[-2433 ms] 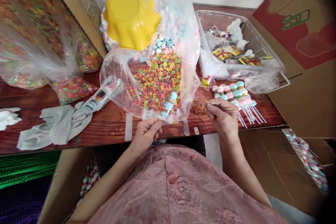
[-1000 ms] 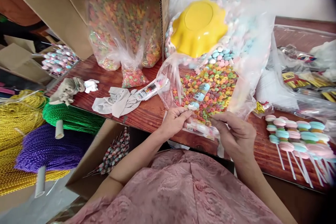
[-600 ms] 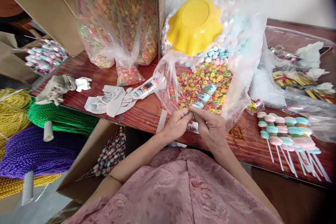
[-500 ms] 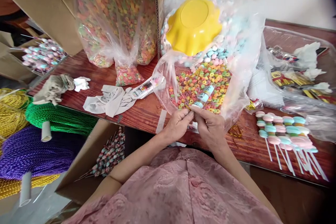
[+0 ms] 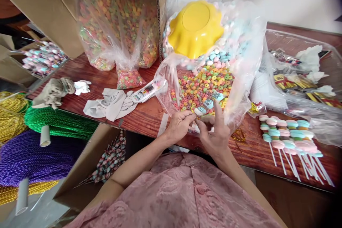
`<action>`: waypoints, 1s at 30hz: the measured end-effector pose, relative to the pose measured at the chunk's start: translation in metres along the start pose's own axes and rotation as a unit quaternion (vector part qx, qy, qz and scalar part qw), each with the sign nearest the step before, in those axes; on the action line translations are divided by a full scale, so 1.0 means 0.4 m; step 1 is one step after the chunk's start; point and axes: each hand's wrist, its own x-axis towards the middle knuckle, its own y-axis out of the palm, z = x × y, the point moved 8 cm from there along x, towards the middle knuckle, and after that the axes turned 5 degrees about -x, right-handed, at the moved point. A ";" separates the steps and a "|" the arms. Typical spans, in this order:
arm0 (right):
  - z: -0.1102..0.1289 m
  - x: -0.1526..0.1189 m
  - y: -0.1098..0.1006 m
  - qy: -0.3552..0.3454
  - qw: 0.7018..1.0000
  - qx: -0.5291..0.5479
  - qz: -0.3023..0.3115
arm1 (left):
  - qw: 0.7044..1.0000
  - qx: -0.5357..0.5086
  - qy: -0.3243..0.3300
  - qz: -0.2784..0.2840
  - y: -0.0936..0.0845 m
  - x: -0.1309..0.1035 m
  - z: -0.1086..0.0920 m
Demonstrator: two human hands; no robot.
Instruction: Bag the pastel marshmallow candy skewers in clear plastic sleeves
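A wrapped candy skewer (image 5: 207, 103), in clear film with pale blue candies and a printed label, lies slanted over loose ring candies (image 5: 199, 85) in an open plastic bag. At its lower end my left hand (image 5: 179, 125) is closed in a pinch on the gathered wrapper. My right hand (image 5: 216, 131) is just beside it, the index finger stretched up and apart from the thumb. The right thumb tip is close to the left fingertips; whether it touches the wrapper I cannot tell. Both hands are at the table's front edge.
Behind the rings an upturned yellow bowl (image 5: 196, 28) rests on pastel candies (image 5: 235, 42). Finished-looking candy skewers (image 5: 290, 133) lie at the right by a clear tray (image 5: 294, 37). Left are a grey cloth (image 5: 112, 103), a carton (image 5: 40, 3) and bead strands (image 5: 61, 123).
My right index finger has lifted and straightened away from the pinch. The wrapped candy skewer has turned slightly and lies lower to the right. My left hand keeps its pinch.
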 end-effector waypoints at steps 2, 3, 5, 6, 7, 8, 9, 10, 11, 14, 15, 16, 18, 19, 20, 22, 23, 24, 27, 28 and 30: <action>-0.023 -0.016 -0.025 0.041 0.997 0.048 -0.034 | 1.000 0.003 0.000 0.000 0.005 0.003 -0.001; -0.040 -0.023 -0.032 0.078 0.993 0.083 -0.040 | 1.000 0.008 0.002 0.002 0.010 0.004 -0.001; -0.074 -0.037 -0.031 0.165 0.973 0.161 -0.027 | 1.000 0.025 0.012 0.012 0.025 0.006 0.000; -0.087 -0.041 -0.024 0.203 0.959 0.197 -0.012 | 0.999 0.036 0.020 0.018 0.034 0.006 0.000; -0.098 -0.043 -0.016 0.235 0.945 0.227 0.005 | 0.998 0.048 0.028 0.025 0.043 0.007 -0.002; -0.107 -0.043 -0.008 0.263 0.930 0.256 0.020 | 0.997 0.061 0.036 0.031 0.052 0.007 -0.005; -0.116 -0.042 0.000 0.289 0.913 0.286 0.033 | 0.996 0.073 0.045 0.038 0.060 0.008 -0.010; -0.125 -0.039 0.008 0.312 0.894 0.318 0.048 | 0.994 0.085 0.052 0.046 0.068 0.009 -0.017; -0.132 -0.035 0.017 0.332 0.873 0.351 0.066 | 0.992 0.095 0.057 0.057 0.074 0.011 -0.026; -0.139 -0.021 0.043 0.370 0.803 0.444 0.145 | 0.988 0.101 0.060 0.100 0.095 0.018 -0.055; -0.137 -0.017 0.049 0.376 0.782 0.464 0.179 | 0.987 0.095 0.058 0.115 0.102 0.020 -0.064; -0.136 -0.013 0.052 0.379 0.765 0.475 0.212 | 0.986 0.086 0.053 0.130 0.109 0.022 -0.073; -0.135 -0.007 0.046 0.370 0.754 0.468 0.275 | 0.985 0.057 0.025 0.162 0.123 0.024 -0.080; -0.135 -0.003 0.037 0.354 0.764 0.450 0.299 | 0.983 0.038 -0.002 0.182 0.131 0.023 -0.076; -0.137 0.003 0.024 0.330 0.784 0.419 0.318 | 0.979 0.018 -0.037 0.202 0.139 0.020 -0.069; -0.134 0.019 -0.011 0.250 0.845 0.332 0.337 | 0.962 -0.029 -0.117 0.244 0.155 0.009 -0.050; -0.126 0.030 -0.032 0.195 0.878 0.278 0.337 | 0.951 -0.051 -0.156 0.263 0.161 0.002 -0.041; -0.111 0.041 -0.055 0.130 0.909 0.221 0.329 | 0.938 -0.070 -0.191 0.283 0.166 -0.007 -0.033; -0.017 0.052 -0.114 -0.134 0.942 0.094 0.293 | 0.894 -0.095 -0.266 0.348 0.179 -0.036 -0.023; 0.018 0.046 -0.132 -0.223 0.932 0.073 0.275 | 0.883 -0.092 -0.278 0.368 0.183 -0.043 -0.024; 0.069 0.029 -0.168 -0.360 0.903 0.063 0.227 | 0.868 -0.068 -0.283 0.403 0.188 -0.051 -0.033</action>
